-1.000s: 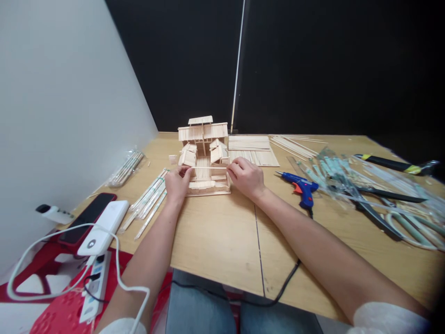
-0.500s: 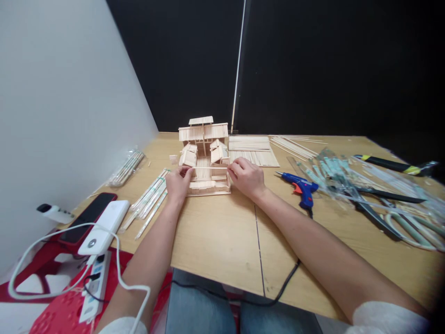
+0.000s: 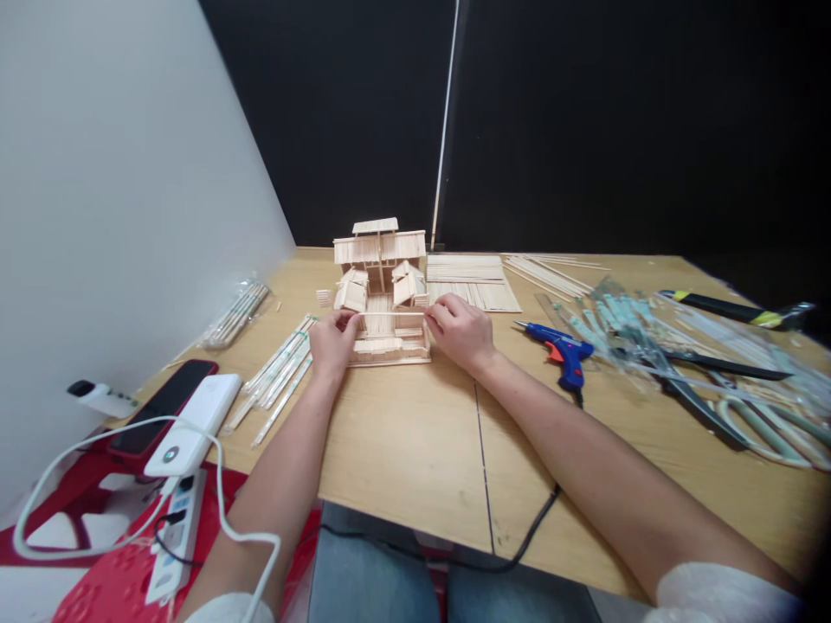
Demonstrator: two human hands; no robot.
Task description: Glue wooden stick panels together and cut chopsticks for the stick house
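Stick (image 3: 391,314) spans between left hand (image 3: 333,343) and right hand (image 3: 460,331), fingertips closely pinching its ends.

White sleeves (image 3: 720,588), blue denim on legs (image 3: 376,575), bare hands

Centre of frame: my left hand (image 3: 333,343) and my right hand (image 3: 460,330) hold a thin stick (image 3: 391,314) level across the front of the wooden model (image 3: 380,251). Right of centre: blue glue gun (image 3: 563,349).

Craft workspace, likely: glue gun (image 3: 563,353) and scissors (image 3: 714,407) right of the hands' grip, stick bundles (image 3: 276,368) left.
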